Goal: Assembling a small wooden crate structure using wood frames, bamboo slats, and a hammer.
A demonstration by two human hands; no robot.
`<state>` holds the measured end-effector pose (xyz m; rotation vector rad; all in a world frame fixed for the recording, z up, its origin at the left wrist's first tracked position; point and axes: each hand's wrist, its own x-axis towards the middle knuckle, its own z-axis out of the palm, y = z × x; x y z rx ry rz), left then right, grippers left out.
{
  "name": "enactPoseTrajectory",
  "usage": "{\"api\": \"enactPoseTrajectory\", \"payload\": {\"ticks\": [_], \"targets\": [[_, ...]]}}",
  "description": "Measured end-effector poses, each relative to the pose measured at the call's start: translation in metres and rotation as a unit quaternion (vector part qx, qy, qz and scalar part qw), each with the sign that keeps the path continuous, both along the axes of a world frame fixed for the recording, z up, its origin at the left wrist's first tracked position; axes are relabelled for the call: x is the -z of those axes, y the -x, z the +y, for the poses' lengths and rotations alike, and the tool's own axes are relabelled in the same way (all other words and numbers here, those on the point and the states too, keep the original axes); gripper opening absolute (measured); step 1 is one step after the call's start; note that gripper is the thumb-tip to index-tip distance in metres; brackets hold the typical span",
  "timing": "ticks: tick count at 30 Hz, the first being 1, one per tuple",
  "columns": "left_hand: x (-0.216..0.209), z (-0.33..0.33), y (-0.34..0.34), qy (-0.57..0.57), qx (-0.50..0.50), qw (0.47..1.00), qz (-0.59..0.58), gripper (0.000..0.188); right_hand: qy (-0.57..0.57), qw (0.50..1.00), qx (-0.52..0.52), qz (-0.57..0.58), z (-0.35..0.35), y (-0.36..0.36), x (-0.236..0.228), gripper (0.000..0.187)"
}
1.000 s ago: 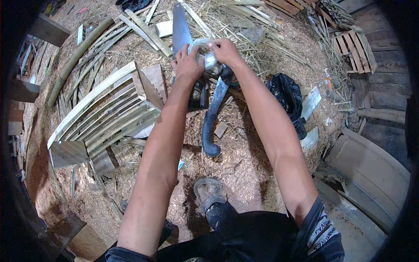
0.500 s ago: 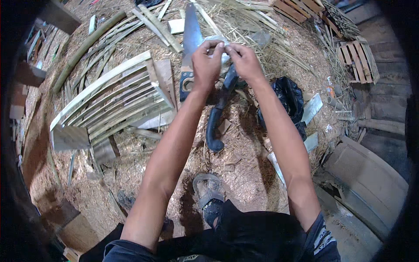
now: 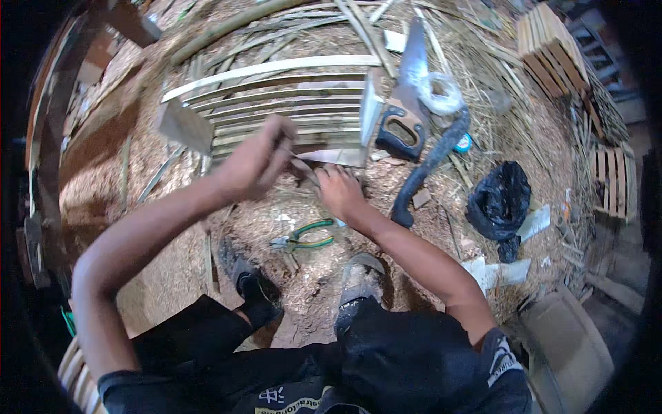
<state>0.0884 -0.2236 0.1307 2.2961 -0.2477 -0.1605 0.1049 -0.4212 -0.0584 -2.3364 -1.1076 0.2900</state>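
A slatted wooden crate (image 3: 276,64) lies in front of me, its slats running left to right. My left hand (image 3: 258,162) is at its near side, curled closed and smeared by motion; what it grips is hidden. Beside it, my right hand (image 3: 339,190) rests low against the crate's near right corner, fingers bent together. A thin dark piece shows between the two hands, too blurred to name. Pliers (image 3: 303,238) with green and yellow handles lie on the shavings nearer to me.
Right of the crate lie a handsaw (image 3: 414,62), a clear plastic bundle (image 3: 441,93) and a long dark curved tool (image 3: 431,165). A black plastic bag (image 3: 498,200) sits farther right. More slatted crates (image 3: 552,52) stand at the far right. Wood strips and shavings litter the ground.
Both hands have come from above the saw and plastic down and left to the crate. The view has swung left, the crate now sits squarely ahead, and the pliers have come into sight.
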Motion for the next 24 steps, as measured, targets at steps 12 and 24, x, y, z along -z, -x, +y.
{"api": "enactPoseTrajectory", "payload": {"ticks": [12, 24], "targets": [[-0.028, 0.168, 0.085, -0.078, -0.335, 0.924, -0.165, 0.028, -0.143, 0.97, -0.012, 0.194, -0.031, 0.032, -0.045, 0.022], [0.118, 0.196, 0.057, -0.092, -0.397, 0.905, -0.12, 0.042, -0.427, 0.833, 0.352, 0.015, -0.022, -0.074, -0.068, 0.052]]}}
